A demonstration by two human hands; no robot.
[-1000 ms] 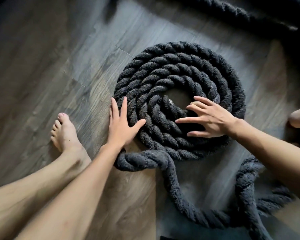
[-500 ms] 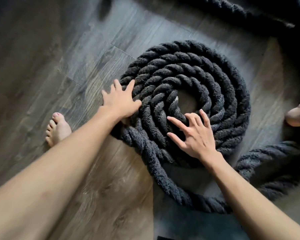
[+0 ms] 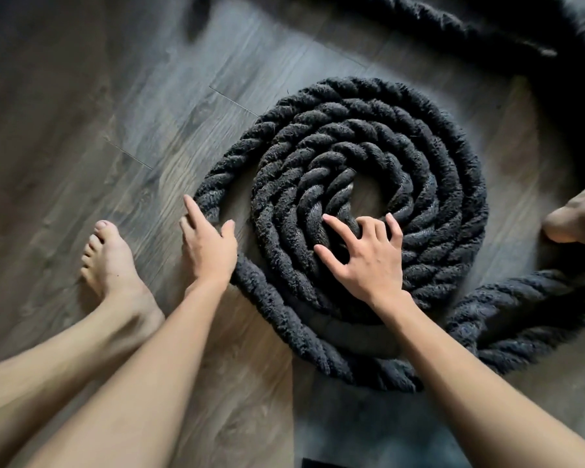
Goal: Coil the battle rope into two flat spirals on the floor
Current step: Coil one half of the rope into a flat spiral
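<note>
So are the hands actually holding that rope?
No grip: left hand pushes the rope's loose outer loop; right hand presses flat on the inner turns.

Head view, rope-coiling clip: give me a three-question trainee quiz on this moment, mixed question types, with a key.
1. True or false: the right hand lies spread on the inner turns of the battle rope spiral.
2. The left hand touches: A) the spiral's centre, B) the outermost turn at the spiral's left edge, C) the bare left foot.
3. Fill in: between the outermost turn and the next one, by the left hand, a gap shows bare ____.

Key: 1 true; 2 B; 3 wooden floor.
</note>
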